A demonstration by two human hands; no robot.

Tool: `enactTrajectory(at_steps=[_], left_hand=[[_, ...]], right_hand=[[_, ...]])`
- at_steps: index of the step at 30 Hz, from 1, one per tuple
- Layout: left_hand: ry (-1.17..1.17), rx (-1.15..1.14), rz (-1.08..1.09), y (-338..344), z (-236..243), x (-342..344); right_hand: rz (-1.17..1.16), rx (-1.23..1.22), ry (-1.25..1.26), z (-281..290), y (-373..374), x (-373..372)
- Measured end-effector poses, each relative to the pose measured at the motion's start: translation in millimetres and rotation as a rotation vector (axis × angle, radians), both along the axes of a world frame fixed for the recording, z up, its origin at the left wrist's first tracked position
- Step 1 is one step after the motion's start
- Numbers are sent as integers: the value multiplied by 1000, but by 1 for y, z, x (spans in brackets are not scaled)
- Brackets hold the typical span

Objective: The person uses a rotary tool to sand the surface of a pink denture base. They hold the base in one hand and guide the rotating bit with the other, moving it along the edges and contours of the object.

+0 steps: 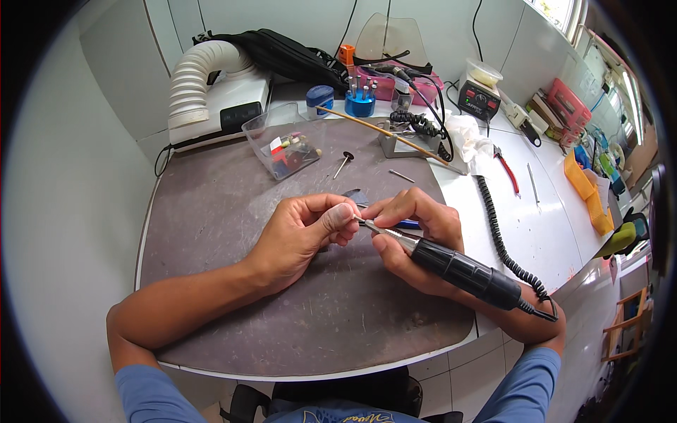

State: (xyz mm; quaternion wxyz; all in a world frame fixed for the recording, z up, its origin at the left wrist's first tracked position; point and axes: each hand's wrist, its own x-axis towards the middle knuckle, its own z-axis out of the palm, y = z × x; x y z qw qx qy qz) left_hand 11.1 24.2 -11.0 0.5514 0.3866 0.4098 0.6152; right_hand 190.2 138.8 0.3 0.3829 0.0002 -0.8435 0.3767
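Note:
My right hand point(430, 224) is wrapped round a black rotary handpiece point(469, 271) with a silver nose, which slants up to the left. From its rear end a cord loops off to the right. At the nose my left hand point(290, 236) is closed in a pinch, thumb against forefinger, on a small thin bit point(358, 219); the fingers cover most of it. Partly hidden behind my hands lie a blue-handled tool point(409, 224) and a small dark piece point(355, 195). Beyond them rest a loose mounted disc point(348, 156) and a short metal bit point(402, 175).
A clear tub of small polishing pieces point(282, 151) stands at far left, by a white dust collector point(226, 99). Behind are a blue bit holder point(360, 104), a long wooden stick point(384, 132) and a control box point(479, 99). A coiled cord point(497, 236) and red-handled pliers point(508, 173) lie right.

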Motion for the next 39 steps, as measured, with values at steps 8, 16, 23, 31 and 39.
enactTrajectory(at_steps=[8,16,23,31,39], left_hand=[[39,12,3,0,-2,0],[33,6,51,1,-1,3],[-43,-8,105,-1,-1,4],[-118,-116,110,-10,11,8],[-96,-112,75,-10,10,9]], right_hand=[[10,-10,2,1,-1,0],[-33,-6,119,-2,2,2],[-78,-121,65,-4,4,1],[-26,-191,90,-4,-1,0],[47,-299,59,-7,0,2]])
